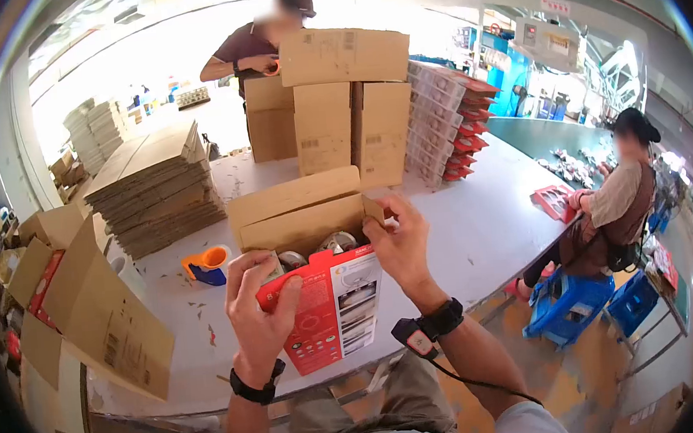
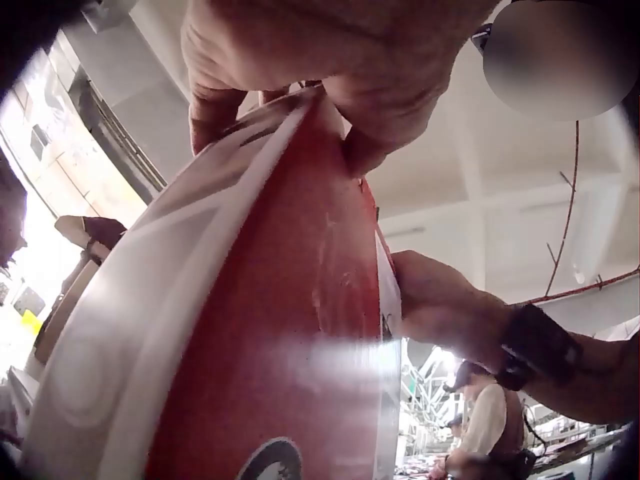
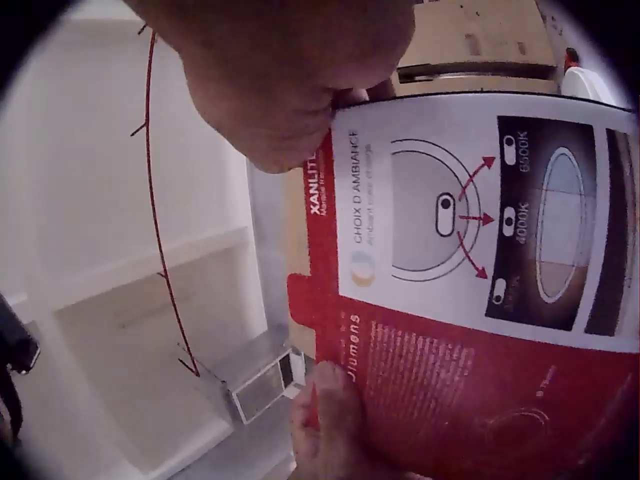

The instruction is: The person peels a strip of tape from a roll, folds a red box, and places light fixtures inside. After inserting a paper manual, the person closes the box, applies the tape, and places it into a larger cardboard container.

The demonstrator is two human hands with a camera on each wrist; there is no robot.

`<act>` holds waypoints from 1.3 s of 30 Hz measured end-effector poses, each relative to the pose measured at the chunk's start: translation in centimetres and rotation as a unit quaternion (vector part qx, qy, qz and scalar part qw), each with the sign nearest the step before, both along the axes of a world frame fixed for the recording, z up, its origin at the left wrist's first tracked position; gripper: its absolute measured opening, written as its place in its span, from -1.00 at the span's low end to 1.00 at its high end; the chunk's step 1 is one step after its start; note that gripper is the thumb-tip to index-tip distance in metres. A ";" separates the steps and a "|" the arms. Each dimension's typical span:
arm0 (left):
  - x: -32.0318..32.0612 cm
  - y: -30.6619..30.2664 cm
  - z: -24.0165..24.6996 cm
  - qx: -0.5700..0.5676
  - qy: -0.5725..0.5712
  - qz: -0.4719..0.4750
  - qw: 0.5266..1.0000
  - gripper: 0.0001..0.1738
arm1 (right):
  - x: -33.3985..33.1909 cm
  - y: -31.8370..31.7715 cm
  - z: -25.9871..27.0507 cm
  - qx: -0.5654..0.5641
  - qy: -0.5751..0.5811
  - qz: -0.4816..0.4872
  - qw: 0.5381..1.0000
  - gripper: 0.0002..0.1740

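Observation:
A red and white printed cardboard box [image 1: 314, 321] stands open-topped at the table's near edge, its brown lid flap [image 1: 297, 204] raised at the back. Round silvery lamp-like items [image 1: 339, 241] show inside. My left hand [image 1: 254, 305] grips the left top edge, thumb on the red front and fingers over the side. At the right top corner, my right hand [image 1: 401, 241] pinches the brown side flap between thumb and fingers. In the right wrist view, the box's printed panel [image 3: 440, 220] faces the camera, with the left thumb low on its red edge.
An orange and blue tape dispenser [image 1: 208, 266] lies left of the box. Flattened cartons [image 1: 153, 191] are stacked behind it, and an open carton [image 1: 115, 332] stands at left. Tall cartons [image 1: 348, 127] and stacked packs [image 1: 445, 123] stand at the back. Two people work nearby.

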State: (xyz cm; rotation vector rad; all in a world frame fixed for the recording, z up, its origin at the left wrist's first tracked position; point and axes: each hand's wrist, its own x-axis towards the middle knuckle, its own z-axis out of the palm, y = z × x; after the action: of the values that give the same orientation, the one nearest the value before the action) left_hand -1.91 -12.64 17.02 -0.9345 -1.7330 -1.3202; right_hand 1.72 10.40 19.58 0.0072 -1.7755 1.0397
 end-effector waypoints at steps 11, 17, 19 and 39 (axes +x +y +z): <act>0.3 0.2 0.3 -0.018 0.006 0.002 1.000 -0.66 | -3.9 0.8 1.6 0.045 -0.102 -0.041 0.993 -0.78; -0.3 0.8 0.1 -0.009 -0.002 0.029 1.000 -0.65 | -3.8 0.8 1.4 0.100 -0.052 -0.061 0.992 -0.82; -0.6 0.8 0.1 -0.010 -0.004 0.028 1.000 -0.65 | -3.9 1.0 1.5 0.121 -0.063 -0.037 0.990 -0.82; -0.3 -2.8 0.8 -0.089 -0.015 -0.115 0.989 -0.67 | 3.8 5.2 -0.7 0.276 -0.065 0.233 0.930 -0.41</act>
State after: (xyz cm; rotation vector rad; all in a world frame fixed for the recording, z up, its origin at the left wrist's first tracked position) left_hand -2.24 -15.40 17.87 -1.2520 -1.8309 -1.3447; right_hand 5.48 15.58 18.92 0.7579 -2.1970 0.8340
